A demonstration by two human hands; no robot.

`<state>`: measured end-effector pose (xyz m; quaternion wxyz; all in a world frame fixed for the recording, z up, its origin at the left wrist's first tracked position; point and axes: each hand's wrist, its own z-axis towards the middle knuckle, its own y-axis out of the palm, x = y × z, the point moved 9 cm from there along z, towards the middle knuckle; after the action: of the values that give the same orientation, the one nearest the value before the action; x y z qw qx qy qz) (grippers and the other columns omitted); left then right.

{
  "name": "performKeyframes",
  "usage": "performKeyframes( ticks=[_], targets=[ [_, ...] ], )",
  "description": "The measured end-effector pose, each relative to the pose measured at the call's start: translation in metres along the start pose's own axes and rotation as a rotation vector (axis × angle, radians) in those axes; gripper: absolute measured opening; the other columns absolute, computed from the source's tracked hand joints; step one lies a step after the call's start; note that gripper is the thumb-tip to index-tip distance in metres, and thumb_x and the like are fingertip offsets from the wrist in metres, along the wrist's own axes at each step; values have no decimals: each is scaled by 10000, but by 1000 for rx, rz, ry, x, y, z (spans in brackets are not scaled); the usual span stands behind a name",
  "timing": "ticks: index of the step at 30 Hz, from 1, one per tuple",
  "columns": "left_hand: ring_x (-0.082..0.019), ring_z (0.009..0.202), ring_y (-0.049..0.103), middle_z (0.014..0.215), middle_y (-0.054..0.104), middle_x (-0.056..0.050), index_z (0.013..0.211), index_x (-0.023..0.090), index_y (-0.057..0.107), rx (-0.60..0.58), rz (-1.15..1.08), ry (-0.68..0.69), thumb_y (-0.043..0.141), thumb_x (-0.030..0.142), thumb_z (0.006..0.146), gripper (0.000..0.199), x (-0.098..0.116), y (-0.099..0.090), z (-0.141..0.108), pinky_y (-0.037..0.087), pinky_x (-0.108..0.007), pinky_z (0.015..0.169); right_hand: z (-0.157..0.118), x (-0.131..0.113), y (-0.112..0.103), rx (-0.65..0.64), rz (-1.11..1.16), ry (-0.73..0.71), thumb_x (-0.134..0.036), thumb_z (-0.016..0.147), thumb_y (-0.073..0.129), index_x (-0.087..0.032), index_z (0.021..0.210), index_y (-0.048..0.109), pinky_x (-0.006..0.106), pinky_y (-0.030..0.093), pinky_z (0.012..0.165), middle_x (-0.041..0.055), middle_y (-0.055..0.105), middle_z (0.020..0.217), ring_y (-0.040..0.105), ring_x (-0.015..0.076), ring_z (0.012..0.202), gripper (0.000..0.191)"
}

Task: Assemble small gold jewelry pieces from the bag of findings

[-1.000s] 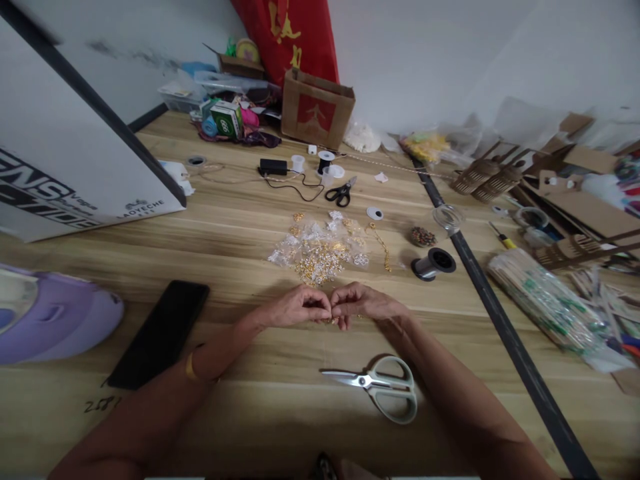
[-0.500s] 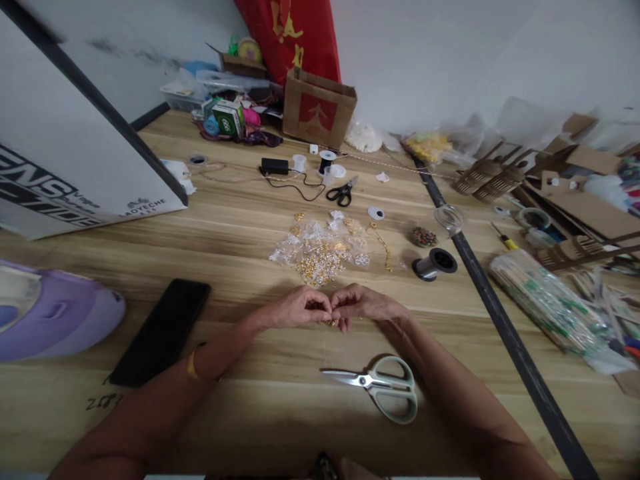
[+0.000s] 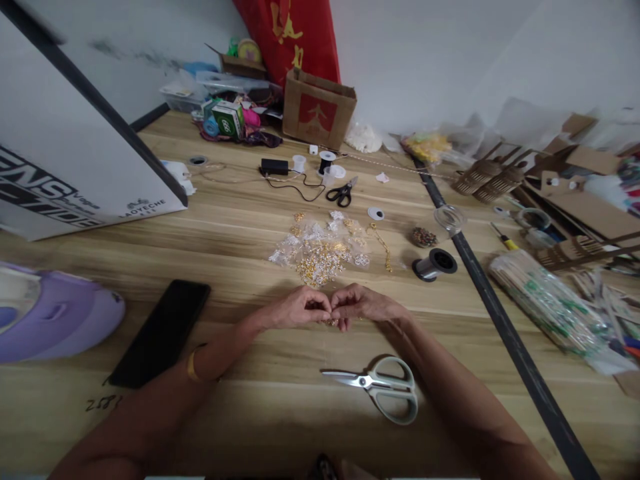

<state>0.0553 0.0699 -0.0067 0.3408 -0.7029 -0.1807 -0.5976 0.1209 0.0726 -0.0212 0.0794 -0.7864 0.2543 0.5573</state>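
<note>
My left hand (image 3: 301,308) and my right hand (image 3: 361,303) meet at the fingertips over the wooden table, both pinched closed. Small gold-coloured beads (image 3: 330,323) show just under the fingertips; exactly what each hand grips is too small to make out. Beyond the hands lies a pile of gold and silver beads (image 3: 323,263) among clear plastic bags. A gold chain (image 3: 385,245) rests to the right of the pile. Scissors with pale green handles (image 3: 393,388) lie nearer to me, below my right hand, their blades pointing left.
A black phone (image 3: 161,332) lies left of my left forearm. To the right stand a spool of wire (image 3: 434,264) and a heap of dark beads (image 3: 424,237). Black scissors (image 3: 341,193) and a paper bag (image 3: 319,110) are farther back. Wrapped sticks (image 3: 547,300) lie far right.
</note>
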Motion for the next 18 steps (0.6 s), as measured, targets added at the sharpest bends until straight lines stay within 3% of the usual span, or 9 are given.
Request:
performKeyframes(
  ticks=[18],
  targets=[
    [-95, 614, 526, 664, 626, 0, 743, 122, 656, 23, 8, -24, 575, 250, 794, 160, 4, -3, 1, 390, -185, 584, -2, -5, 0, 54, -29, -19, -412, 730, 700, -113, 778, 630, 200, 507, 548, -4, 629, 661, 604, 81, 567, 310]
  ],
)
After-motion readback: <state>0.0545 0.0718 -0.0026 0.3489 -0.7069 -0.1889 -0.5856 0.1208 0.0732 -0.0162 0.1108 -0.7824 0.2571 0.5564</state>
